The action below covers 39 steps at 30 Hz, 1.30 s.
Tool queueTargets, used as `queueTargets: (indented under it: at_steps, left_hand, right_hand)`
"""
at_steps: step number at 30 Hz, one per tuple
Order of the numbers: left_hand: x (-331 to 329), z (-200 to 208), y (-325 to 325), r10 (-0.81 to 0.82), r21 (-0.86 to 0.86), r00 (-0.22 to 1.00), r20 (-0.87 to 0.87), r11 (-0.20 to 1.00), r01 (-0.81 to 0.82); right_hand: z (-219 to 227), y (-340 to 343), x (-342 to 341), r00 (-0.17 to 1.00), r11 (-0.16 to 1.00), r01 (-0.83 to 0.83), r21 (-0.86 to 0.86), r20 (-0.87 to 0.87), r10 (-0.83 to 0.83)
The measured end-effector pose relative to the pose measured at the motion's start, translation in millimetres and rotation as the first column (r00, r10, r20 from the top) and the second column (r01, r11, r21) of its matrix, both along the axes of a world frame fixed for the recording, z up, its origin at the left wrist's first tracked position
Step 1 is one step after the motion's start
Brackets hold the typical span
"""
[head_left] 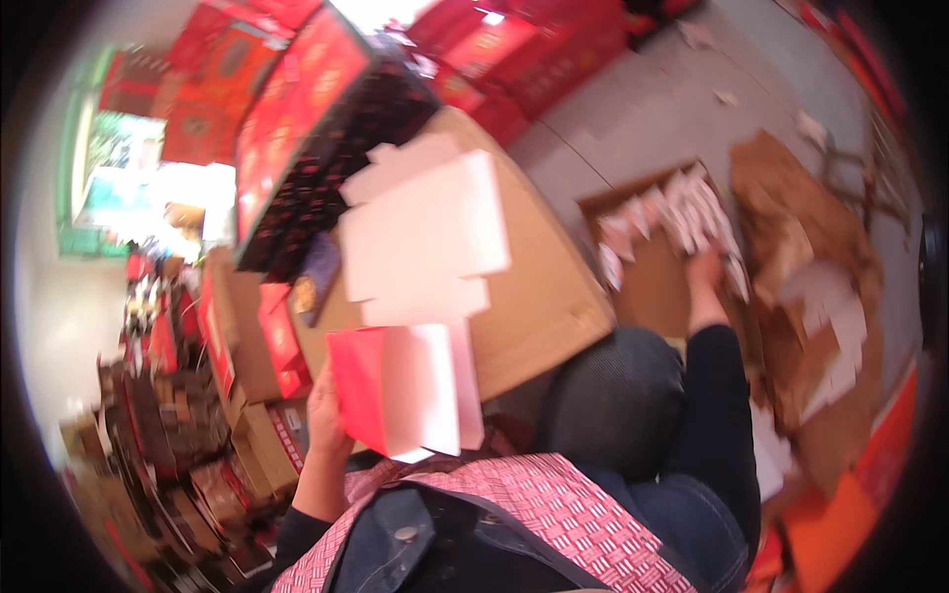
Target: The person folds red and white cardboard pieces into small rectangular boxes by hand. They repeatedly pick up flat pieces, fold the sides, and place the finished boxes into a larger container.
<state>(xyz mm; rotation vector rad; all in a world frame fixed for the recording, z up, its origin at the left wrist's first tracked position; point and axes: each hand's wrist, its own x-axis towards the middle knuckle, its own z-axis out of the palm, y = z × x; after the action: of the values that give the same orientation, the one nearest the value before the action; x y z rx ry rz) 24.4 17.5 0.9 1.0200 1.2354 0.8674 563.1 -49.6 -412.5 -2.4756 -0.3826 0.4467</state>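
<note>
Far left: stacked red and brown cartons [213, 326], blurred by motion and bent by the lens rim; details unreadable. Bright window area behind them is washed out.

Left hand [326, 420] comes up from the lower edge and grips the left edge of a folded box blank [400, 390], red on its left face, white inside. Fingers are wrapped around the red side, mostly hidden behind the card; only the thumb side and knuckles show. The blank stands upright just above the person's lap, in front of the near edge of the cardboard work surface [539, 296].

On that brown surface lies a stack of flat white blanks [425, 232], overlapping, the lower part covered by the held blank. Behind it a large red and dark patterned box lid [306, 128], tilted, top cut by the frame. A small dark packet [316, 277] sits beside the stack, contents unclear.

Centre bottom: pink checked apron over denim, knee in dark trousers.

Right hand [704, 272] is stretched out to a shallow cardboard tray [652, 287] on the floor holding small white and red packets [672, 217]. Fingers touch the packets but are smeared; cannot tell whether spread or pinching.

Far right: torn cardboard scraps [801, 257] on grey floor, an orange sheet cut off at the corner.
</note>
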Motion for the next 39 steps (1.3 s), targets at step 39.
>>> queueTargets:
  at_steps: [39]
  left_hand:
    - [-11,15,-81,0.164,0.072,0.562,0.811,0.925,-0.373]
  right_hand:
    - [460,-45,-444,0.562,0.099,-0.491,0.865,0.228,0.795]
